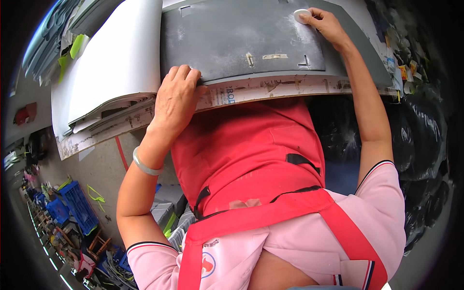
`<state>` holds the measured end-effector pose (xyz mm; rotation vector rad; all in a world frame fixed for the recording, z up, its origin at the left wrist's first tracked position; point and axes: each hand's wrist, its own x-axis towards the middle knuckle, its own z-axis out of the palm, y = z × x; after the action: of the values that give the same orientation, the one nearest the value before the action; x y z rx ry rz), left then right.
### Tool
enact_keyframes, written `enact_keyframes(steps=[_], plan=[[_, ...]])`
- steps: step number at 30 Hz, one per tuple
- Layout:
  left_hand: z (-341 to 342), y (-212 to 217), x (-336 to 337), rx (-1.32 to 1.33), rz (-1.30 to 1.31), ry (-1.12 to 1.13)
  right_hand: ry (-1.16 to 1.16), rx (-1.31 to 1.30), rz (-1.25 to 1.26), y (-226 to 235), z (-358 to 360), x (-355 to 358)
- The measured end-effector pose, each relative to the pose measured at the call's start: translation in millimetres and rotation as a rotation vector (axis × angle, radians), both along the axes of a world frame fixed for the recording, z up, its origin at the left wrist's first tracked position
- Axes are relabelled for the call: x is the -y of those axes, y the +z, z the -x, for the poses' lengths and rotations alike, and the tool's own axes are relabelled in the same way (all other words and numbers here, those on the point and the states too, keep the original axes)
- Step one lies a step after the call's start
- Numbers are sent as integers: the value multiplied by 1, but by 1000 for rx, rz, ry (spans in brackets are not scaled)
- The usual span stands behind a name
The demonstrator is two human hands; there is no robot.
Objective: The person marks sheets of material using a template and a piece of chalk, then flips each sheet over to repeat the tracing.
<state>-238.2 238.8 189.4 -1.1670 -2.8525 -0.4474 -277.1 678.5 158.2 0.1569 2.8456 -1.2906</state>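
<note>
My right hand (329, 28) pinches a round white disc, like a piece of tailor's chalk (299, 14), against the far right part of a dark grey template board (237, 43). White powdery smears mark the board around the disc. Small angled slots are cut near the board's corners, and two strips of tape stick to its near right part. At the board's near left corner, my left hand (176, 96) is closed over the edge, its fingers bent together. Its thumb and what lies under the palm are mostly hidden. Grey sheet material (338, 67) lies beneath the template.
A thick folded stack of white sheets (113, 58) lies left of the template. The worktable's worn front edge (270, 87) runs close to my red apron (251, 145). Black plastic bags (415, 135) bulge at the right. Blue crates (77, 208) stand on the floor at lower left.
</note>
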Motion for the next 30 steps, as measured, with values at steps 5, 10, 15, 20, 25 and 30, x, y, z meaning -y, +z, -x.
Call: enact_keyframes(steps=[5,10,15,20,25,30], plan=[[-1,-7,2,-31,-85,-55,2,23,-30,1,-5,8],[0,-8,2,-17,-154,-48,2,9,-17,-2,-6,1],[-1,-12,4,-10,-190,-36,-114,1,184,7,-7,25],[0,-15,2,-30,-213,-49,-158,83,147,20,-12,28],[1,-15,1,-25,-189,-38,-128,49,142,14,-12,24],[-1,-13,5,-53,-169,-37,-96,54,145,9,-7,25]])
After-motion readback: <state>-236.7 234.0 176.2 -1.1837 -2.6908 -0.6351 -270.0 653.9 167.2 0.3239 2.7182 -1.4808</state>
